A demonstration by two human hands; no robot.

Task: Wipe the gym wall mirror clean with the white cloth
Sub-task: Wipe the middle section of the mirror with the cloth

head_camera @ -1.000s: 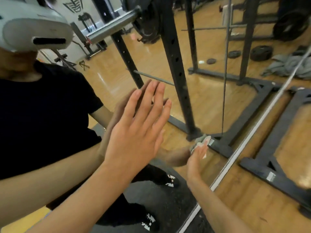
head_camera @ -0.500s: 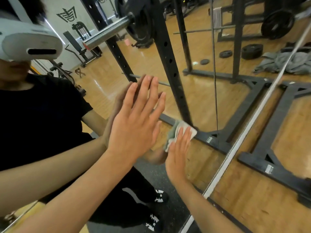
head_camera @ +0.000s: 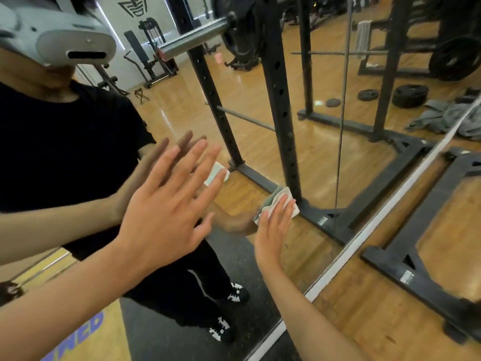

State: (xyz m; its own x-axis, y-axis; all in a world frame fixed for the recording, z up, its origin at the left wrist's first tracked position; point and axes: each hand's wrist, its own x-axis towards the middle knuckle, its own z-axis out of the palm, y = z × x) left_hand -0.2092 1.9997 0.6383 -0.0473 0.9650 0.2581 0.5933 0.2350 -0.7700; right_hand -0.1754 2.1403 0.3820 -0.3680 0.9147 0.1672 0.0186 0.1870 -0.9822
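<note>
The right hand (head_camera: 273,227), fingers straight and flat, presses the soft folded white cloth (head_camera: 283,193) low on the glossy mirror (head_camera: 320,157). The left hand (head_camera: 166,212) is splayed wide and holds nothing.

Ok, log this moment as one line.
step: wiping | right hand: flat, presses white cloth on mirror | left hand: open, fingers spread, holds nothing

Gym w/ glossy wood floor (head_camera: 364,321) on my right, black rack base (head_camera: 406,272) sitting on it. Ahead I see a rack upright (head_camera: 278,100), steel barbell (head_camera: 192,40), stacked plates (head_camera: 410,96), grey clothes heap (head_camera: 447,118), black mat (head_camera: 161,332), white wall w/ logo (head_camera: 135,6).
</note>
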